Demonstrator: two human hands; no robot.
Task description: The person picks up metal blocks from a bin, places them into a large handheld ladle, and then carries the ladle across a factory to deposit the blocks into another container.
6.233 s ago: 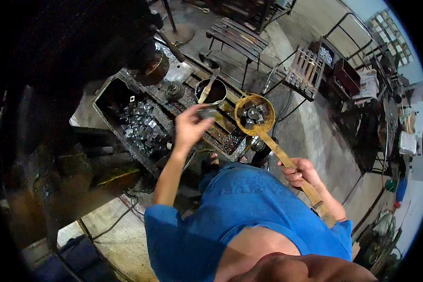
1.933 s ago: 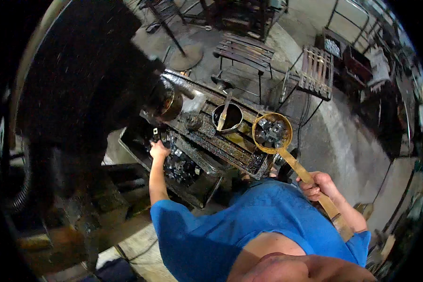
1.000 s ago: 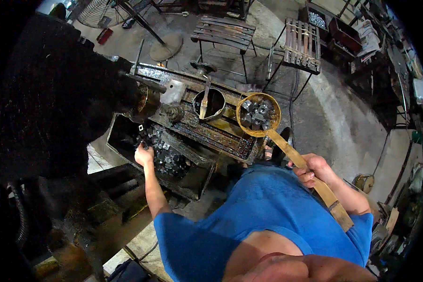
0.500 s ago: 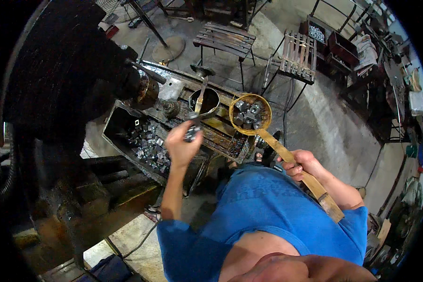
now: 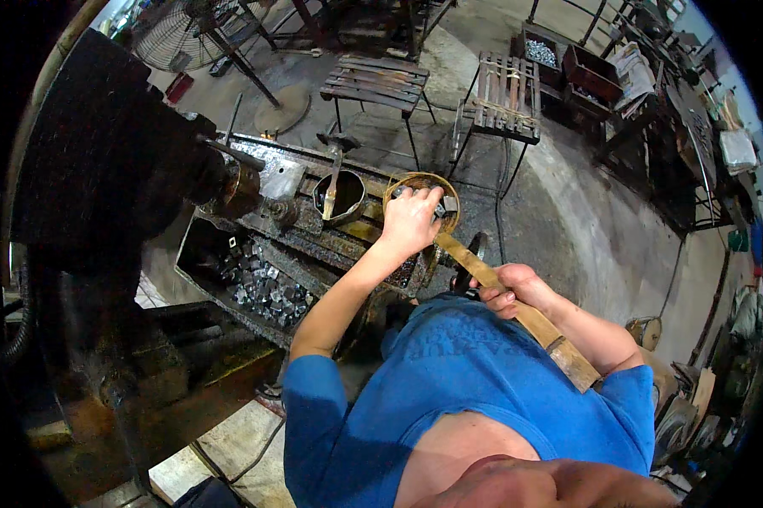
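My left hand reaches into a round woven basket, fingers curled down onto the square metal pieces in it. The fingertips are partly hidden among the pieces, so how many they hold does not show. A long flat wooden handle runs from the basket back toward my chest. Around that handle my right hand is closed, holding the basket steady in front of my body. Left of the basket stands a dark round pot with a flat brush resting in it.
A metal bin of loose square pieces lies left, beneath a large dark machine. Two slatted stools stand beyond the greasy machine table. Crates and a pedestal fan are farther off.
My left hand has moved right from beside the pot, where it held metal pieces, into the basket. My right hand keeps its grip on the handle. The whole view has shifted slightly.
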